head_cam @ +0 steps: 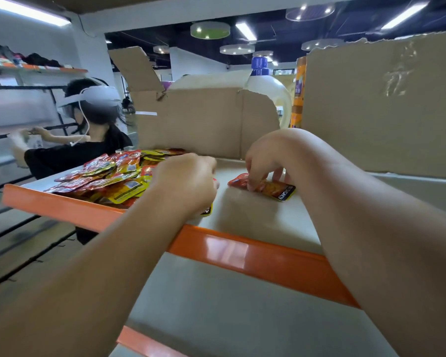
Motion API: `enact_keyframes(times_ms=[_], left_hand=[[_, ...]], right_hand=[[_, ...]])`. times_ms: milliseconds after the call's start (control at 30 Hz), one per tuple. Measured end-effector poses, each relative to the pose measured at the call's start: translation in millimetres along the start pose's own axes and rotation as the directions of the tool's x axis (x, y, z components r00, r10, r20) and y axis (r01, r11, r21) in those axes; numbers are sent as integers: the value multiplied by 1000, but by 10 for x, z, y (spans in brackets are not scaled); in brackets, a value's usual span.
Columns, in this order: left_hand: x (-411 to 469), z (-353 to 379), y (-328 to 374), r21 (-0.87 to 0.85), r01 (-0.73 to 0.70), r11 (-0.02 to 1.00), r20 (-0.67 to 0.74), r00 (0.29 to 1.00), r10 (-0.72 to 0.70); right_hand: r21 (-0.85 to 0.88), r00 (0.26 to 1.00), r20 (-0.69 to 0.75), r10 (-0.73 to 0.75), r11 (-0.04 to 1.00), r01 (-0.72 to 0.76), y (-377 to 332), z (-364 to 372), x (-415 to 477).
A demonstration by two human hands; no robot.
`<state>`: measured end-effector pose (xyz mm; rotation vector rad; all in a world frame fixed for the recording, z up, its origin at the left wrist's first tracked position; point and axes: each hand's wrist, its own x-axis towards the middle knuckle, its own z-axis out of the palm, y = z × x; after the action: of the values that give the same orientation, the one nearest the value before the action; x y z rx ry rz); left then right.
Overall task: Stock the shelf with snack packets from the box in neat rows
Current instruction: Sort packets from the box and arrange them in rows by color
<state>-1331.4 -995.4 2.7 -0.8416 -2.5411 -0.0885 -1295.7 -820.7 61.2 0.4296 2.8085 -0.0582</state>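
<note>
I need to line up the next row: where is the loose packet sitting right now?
Head view, centre-right: the loose packet lies flat on the shelf, held by the right-hand grip, right of the packet pile.

Bare shelf, apparently; box behind.

Our left forearm comes in from 7 o'clock, our right forearm from 4 o'clock. Our left hand lies knuckles-up, fingers curled over a packet. At its 2 o'clock our right hand arches, fingertips turned down, pinching a second packet.
</note>
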Motion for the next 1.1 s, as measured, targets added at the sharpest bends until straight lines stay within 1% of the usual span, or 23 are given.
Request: enact_keyframes(times_ms=[33,67,100,167,233,367,467,600,700,800,900,1000,1100], left_hand=[[-18,8,8,34,60,998,28,998,-60],[-34,12,15,55,82,995,56,995,-85],[-49,4,27,42,79,996,67,994,-82],[-67,-16,31,-58,39,998,84,996,-34],[-76,-39,20,-138,38,990,90,996,-26],[-94,-73,-13,-138,90,986,168,984,-66],[-59,-78,-15,-202,119,972,216,974,-74],[-70,-74,78,-409,184,894,170,978,-123],[-132,-117,239,-513,172,841,80,985,-153],[-188,-280,530,-570,103,815,-19,990,-139],[-271,-477,1013,-639,13,769,-90,992,-92],[-381,-629,1697,-693,-57,719,-110,994,-27],[-526,-767,2542,-746,-121,654,-129,991,35]], right_hand=[[10,1000,5,5,1000,-5,11,-1,10],[21,1000,7,5,1000,-5,18,-3,17],[27,1000,4,3,1000,-3,23,-7,23],[24,1000,6,-5,1000,5,20,-15,30],[20,1000,13,-7,1000,7,18,-17,46],[23,999,31,-8,1000,7,14,-18,62],[13,999,41,-13,1000,13,6,-24,63],[72,999,32,-13,997,11,64,-46,1],[44,999,-53,-7,999,9,221,-91,-203],[26,983,-182,1,1000,4,557,-71,-592],[18,950,-309,32,999,-28,1062,65,-1139],[80,905,-413,104,994,-78,1665,276,-1750],[173,868,-461,186,978,-118,2273,561,-2330]])
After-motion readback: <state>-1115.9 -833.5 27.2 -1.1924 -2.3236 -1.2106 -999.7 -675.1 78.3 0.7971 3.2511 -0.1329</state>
